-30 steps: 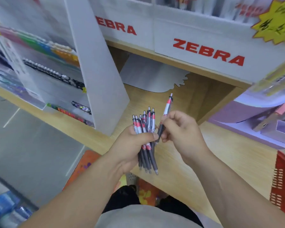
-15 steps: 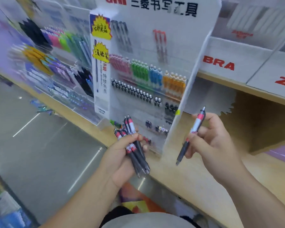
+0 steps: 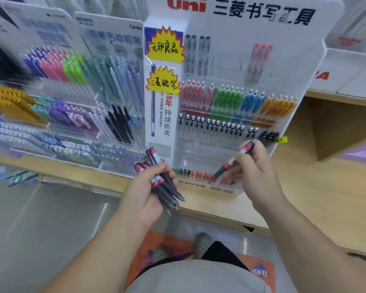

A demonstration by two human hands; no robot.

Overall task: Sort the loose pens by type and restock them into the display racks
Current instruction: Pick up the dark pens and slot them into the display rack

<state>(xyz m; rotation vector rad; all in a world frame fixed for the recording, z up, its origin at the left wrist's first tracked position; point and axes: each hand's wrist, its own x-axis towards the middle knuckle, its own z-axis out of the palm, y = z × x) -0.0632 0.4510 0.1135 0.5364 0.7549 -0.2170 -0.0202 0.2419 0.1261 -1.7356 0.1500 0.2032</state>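
My left hand [image 3: 145, 192] grips a bundle of several grey pens with red-and-white bands [image 3: 159, 176], tips pointing down and to the right. My right hand [image 3: 254, 170] pinches a single pen of the same kind [image 3: 232, 160], held slanted with its tip down at the bottom row of coloured pen caps [image 3: 195, 174] in the clear uni display rack [image 3: 230, 115]. That rack stands on the wooden shelf [image 3: 317, 187] and carries rows of pink, green, blue, orange and black pens.
More clear racks [image 3: 72, 98] with coloured pens stand to the left on the same shelf. White Zebra boxes [image 3: 347, 70] sit on an upper shelf at the right, above a wooden recess. Below are a grey floor and an orange mat [image 3: 256, 269].
My view has swung left from the Zebra boxes to the uni rack. My right hand has drawn one pen out of the bundle and lowered its tip to the rack's bottom row.
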